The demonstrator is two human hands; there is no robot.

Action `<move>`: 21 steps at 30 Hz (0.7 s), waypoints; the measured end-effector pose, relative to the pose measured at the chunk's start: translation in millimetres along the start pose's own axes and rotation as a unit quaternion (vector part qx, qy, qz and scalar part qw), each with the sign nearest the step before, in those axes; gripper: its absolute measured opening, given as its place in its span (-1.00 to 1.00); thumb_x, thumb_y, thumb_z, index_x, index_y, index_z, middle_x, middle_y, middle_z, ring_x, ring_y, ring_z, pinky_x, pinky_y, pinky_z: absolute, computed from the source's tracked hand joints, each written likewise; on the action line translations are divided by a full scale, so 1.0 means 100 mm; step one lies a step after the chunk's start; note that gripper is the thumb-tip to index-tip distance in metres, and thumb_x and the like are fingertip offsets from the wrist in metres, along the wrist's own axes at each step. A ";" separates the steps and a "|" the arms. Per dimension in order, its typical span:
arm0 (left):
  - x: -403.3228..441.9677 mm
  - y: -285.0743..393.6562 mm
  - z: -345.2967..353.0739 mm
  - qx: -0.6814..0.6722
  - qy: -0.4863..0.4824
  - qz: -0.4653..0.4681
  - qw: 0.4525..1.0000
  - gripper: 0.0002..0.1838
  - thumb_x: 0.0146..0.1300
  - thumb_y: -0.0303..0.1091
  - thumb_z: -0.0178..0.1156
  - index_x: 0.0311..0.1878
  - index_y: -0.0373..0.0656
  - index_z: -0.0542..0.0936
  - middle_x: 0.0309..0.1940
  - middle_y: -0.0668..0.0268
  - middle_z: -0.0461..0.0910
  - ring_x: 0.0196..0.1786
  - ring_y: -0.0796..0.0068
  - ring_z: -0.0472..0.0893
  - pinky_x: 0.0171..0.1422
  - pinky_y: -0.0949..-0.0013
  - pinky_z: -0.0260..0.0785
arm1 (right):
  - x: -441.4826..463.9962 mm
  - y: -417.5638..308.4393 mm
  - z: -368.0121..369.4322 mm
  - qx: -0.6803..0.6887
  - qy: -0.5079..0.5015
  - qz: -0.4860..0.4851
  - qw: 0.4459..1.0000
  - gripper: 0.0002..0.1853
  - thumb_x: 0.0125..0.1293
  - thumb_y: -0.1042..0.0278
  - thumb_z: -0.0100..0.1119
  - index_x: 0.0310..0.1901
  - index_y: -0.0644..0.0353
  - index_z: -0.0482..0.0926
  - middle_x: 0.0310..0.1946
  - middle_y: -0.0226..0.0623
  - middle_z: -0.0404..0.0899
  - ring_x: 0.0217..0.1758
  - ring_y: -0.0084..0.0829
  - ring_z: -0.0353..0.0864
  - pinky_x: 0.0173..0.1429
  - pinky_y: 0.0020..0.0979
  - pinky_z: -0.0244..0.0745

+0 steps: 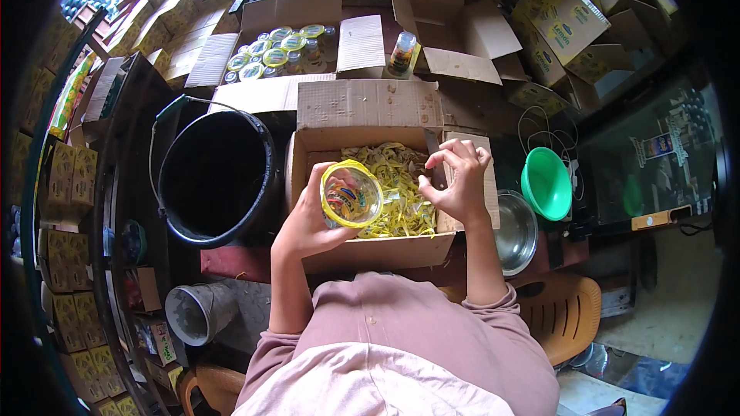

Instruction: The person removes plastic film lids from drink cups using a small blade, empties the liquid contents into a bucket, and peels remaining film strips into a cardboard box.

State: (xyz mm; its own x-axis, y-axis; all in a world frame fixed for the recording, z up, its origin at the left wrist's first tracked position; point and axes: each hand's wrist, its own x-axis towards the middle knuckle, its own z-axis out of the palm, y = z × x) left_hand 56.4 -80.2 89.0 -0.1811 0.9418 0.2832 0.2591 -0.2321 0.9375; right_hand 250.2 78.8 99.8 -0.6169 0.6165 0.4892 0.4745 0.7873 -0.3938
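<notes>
A clear plastic jar [352, 193] with a yellow rim and a printed label sits in my left hand [310, 219], its round end tilted toward me. My right hand [461, 185] is raised to the right of the jar, with thumb and forefinger curved toward each other and a gap between the tips. Nothing shows between them. Beneath both hands stands an open cardboard box [370, 253], holding a heap of yellow and clear plastic strips [401, 196].
To the left is a large black bucket [266, 177], with a grey bucket [193, 312] below it. A green bowl [547, 185] and a metal bowl [518, 235] lie to the right. Behind, a carton holds several jars [274, 57]; another jar [402, 54] stands beside an open carton [462, 65].
</notes>
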 end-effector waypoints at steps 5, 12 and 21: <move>-0.02 -0.04 -0.03 0.022 0.007 -0.009 1.000 -0.19 -0.20 -0.40 0.40 0.14 -0.17 0.16 -0.17 0.24 0.42 -0.07 0.43 0.46 0.04 0.41 0.34 | -0.12 0.25 0.09 0.143 -0.067 0.067 0.985 -0.85 -0.18 0.36 0.27 -0.50 0.16 0.60 -0.41 -0.41 0.47 -0.28 -0.40 0.45 -0.06 -0.35 0.27; -0.02 -0.06 -0.05 0.031 0.031 0.001 0.999 -0.25 -0.22 -0.44 0.40 0.09 -0.16 0.22 -0.20 0.27 0.41 -0.11 0.47 0.45 0.01 0.43 0.35 | -0.81 1.03 0.26 0.179 -0.104 0.318 0.925 -0.83 0.16 0.24 0.16 -0.37 0.09 0.70 -0.44 -0.40 0.56 -0.34 -0.47 0.55 -0.19 -0.46 0.34; 0.00 -0.09 0.02 0.029 0.007 -0.020 0.999 -0.24 -0.20 -0.42 0.39 0.11 -0.17 0.21 -0.17 0.25 0.42 -0.10 0.44 0.46 0.02 0.41 0.35 | -1.07 1.02 0.30 -0.100 -0.140 0.291 0.941 -0.80 0.08 0.14 0.13 -0.55 -0.03 0.68 -0.42 -0.42 0.56 -0.15 -0.35 0.44 -0.01 -0.16 0.06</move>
State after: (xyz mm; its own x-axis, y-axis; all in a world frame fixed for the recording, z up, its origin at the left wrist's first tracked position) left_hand 56.2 -77.8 79.8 -0.2057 0.9462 0.2497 0.3053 -0.1803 0.9350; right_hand 345.9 92.9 -15.5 -0.3437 0.9391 0.0010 0.8749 0.3206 -0.3629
